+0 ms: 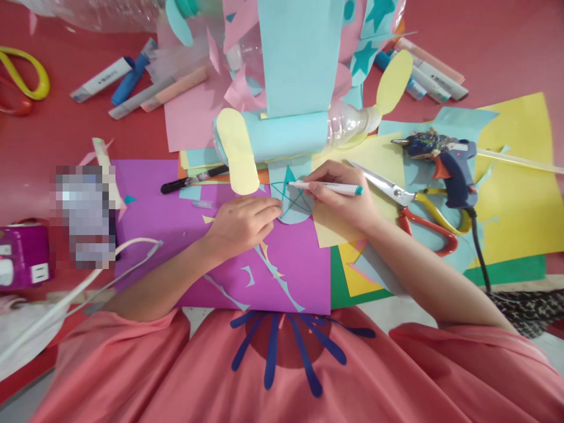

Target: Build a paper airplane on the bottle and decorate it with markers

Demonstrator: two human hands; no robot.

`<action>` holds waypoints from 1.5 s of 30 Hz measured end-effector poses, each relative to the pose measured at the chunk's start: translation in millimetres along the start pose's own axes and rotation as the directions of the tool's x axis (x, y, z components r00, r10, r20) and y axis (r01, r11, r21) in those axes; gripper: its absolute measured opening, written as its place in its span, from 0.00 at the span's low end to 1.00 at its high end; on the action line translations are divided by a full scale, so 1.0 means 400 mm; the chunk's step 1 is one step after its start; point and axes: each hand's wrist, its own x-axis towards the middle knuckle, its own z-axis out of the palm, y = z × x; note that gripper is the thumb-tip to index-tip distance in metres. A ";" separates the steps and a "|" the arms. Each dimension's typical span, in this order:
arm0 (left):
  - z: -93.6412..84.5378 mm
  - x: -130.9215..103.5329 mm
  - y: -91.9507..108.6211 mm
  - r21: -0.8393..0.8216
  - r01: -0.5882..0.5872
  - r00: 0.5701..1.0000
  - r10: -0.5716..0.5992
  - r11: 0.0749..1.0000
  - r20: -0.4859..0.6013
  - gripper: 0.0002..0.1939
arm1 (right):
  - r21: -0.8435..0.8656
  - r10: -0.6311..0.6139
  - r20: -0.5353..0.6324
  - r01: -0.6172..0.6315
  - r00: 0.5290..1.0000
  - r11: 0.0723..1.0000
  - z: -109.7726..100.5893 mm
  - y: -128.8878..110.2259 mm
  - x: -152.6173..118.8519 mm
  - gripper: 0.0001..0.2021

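Note:
My right hand pinches a white marker with a teal end. The marker's tip meets a light blue paper piece with a rounded lower end, on which a teal star outline is drawn; the top point of the star is filled in. Lying flat with fingers stretched out, my left hand touches the left edge of that piece. Just above both hands lies a clear plastic bottle wrapped in light blue paper, with yellow rounded paper shapes at its ends.
Scissors and a blue glue gun with a cord lie on the right. Purple paper with blue scraps is beneath my left arm. A black pen rests above it. Several markers and a blurred phone-like object are left.

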 end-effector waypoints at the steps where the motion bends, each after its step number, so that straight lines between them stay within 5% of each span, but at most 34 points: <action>1: 0.001 0.000 0.000 0.003 -0.003 1.000 0.003 1.000 -0.009 0.15 | -0.011 0.004 0.008 -0.004 1.000 1.000 0.000 0.000 -0.001 0.04; 21: 0.003 -0.007 -0.002 -0.017 0.022 0.999 -0.021 1.000 0.034 0.15 | -0.059 -0.001 0.141 0.010 0.990 0.998 -0.013 -0.003 -0.002 0.07; 29: 0.000 -0.002 0.000 -0.003 -0.007 1.000 0.007 1.000 -0.026 0.14 | 0.048 0.020 -0.020 -0.019 1.000 0.999 -0.006 0.009 0.003 0.07; 39: 0.004 -0.009 -0.003 -0.012 0.026 0.999 -0.026 1.000 0.042 0.16 | -0.062 -0.015 0.023 0.016 1.000 0.998 -0.008 0.006 0.002 0.07; 45: 0.005 -0.007 -0.005 -0.004 0.005 1.000 -0.005 1.000 -0.004 0.15 | -0.082 -0.027 0.068 0.033 0.997 0.996 -0.011 0.005 -0.001 0.07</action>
